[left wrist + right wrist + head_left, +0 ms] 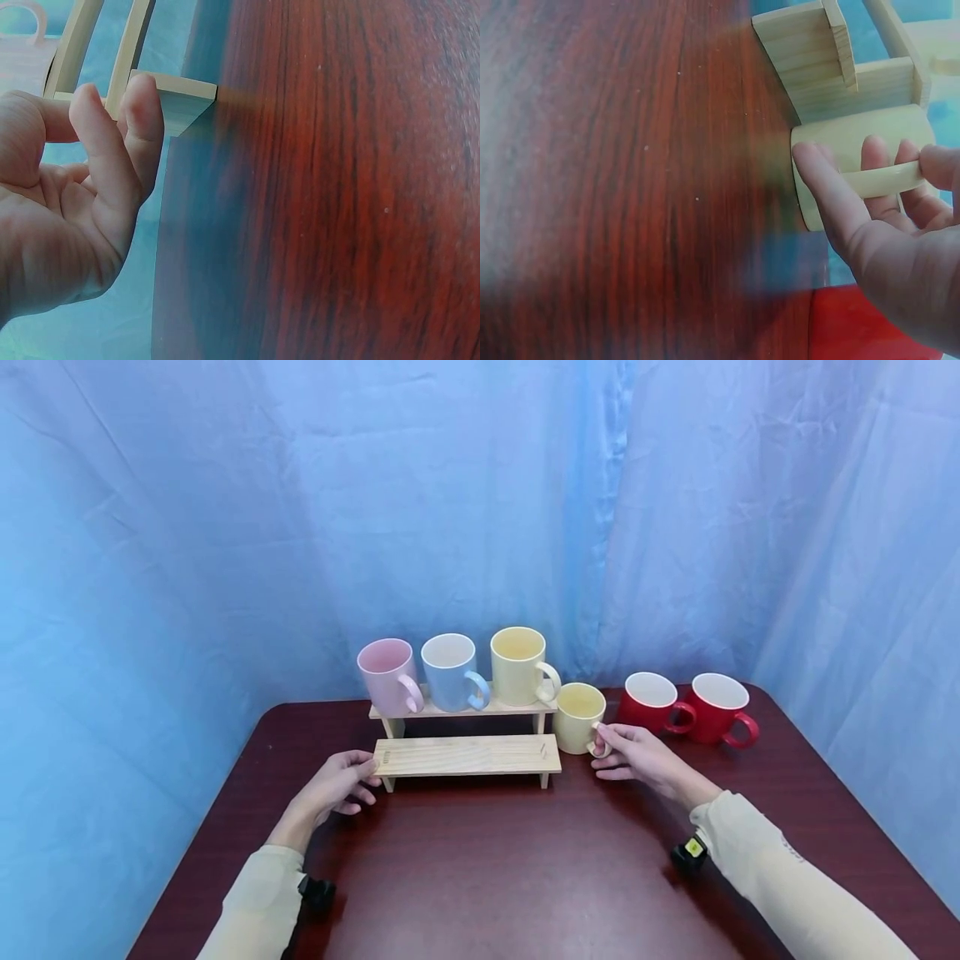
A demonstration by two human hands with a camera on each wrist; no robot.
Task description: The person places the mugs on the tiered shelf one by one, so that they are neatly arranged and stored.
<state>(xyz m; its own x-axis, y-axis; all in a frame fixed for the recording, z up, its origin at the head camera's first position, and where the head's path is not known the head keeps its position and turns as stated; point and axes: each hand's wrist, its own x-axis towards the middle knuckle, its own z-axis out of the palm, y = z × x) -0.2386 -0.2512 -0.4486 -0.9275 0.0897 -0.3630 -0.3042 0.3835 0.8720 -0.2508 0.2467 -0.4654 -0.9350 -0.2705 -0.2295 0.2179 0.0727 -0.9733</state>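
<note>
A two-tier wooden rack point(465, 755) stands on the dark red table, and my left hand point(339, 785) grips the left end of its lower board. In the left wrist view, the left hand's outer fingers point(105, 142) are bent beside the rack's end. At the rack's right side, a yellow mug point(576, 718) is upright, its handle pinched by my right hand point(637, 756). The right wrist view shows fingers around that handle point(885, 180). On the upper tier sit a pink mug point(386, 681), a light blue mug point(447, 677) and another yellow mug point(516, 668).
Two red mugs, one nearer point(645, 708) the right hand and one farther right point(712, 714), stand with handles toward the right. Blue curtains point(465, 510) hang behind and beside the table point(480, 868). The lower board of the rack is bare.
</note>
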